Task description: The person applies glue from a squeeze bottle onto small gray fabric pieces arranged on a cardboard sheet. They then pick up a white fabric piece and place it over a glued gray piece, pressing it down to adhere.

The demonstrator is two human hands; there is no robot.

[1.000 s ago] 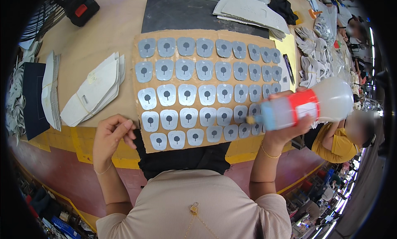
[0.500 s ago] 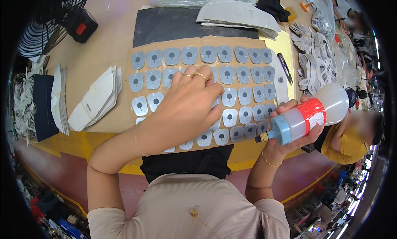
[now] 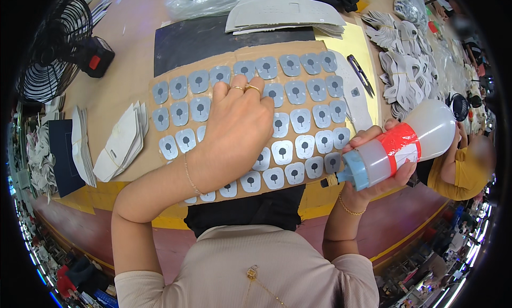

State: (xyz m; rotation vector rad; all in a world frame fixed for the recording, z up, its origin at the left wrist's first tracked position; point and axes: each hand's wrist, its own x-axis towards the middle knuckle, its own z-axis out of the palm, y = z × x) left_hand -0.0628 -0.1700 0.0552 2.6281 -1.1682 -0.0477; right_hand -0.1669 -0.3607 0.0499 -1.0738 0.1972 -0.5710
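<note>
A brown board (image 3: 151, 110) carries rows of small grey rounded patches (image 3: 300, 120), each with a dark tree-like mark. Over its middle is my left hand (image 3: 239, 129), palm down with the fingers bent and close together. Its fingertips reach the second row of patches from the far edge, and whatever they pinch or press is hidden beneath them. By the board's right edge, my right hand (image 3: 408, 172) is wrapped round a translucent squeeze bottle (image 3: 373, 158) with a red band and a blue cap. The bottle lies tilted, its dark-tipped nozzle pointing left over the board's near right corner.
Beyond the board lie a black sheet (image 3: 186, 44) and stacked white panels (image 3: 282, 14). A pen-like cutter (image 3: 361, 76) rests on yellow paper at right, near bundled white pieces (image 3: 408, 76). Banded white pieces (image 3: 122, 142) and a fan (image 3: 56, 44) are at left. Another person (image 3: 456, 169) sits at right.
My left hand has shifted slightly over the patches, its fingers still bent down. My right hand keeps hold of the bottle. The whole view has turned a little.
</note>
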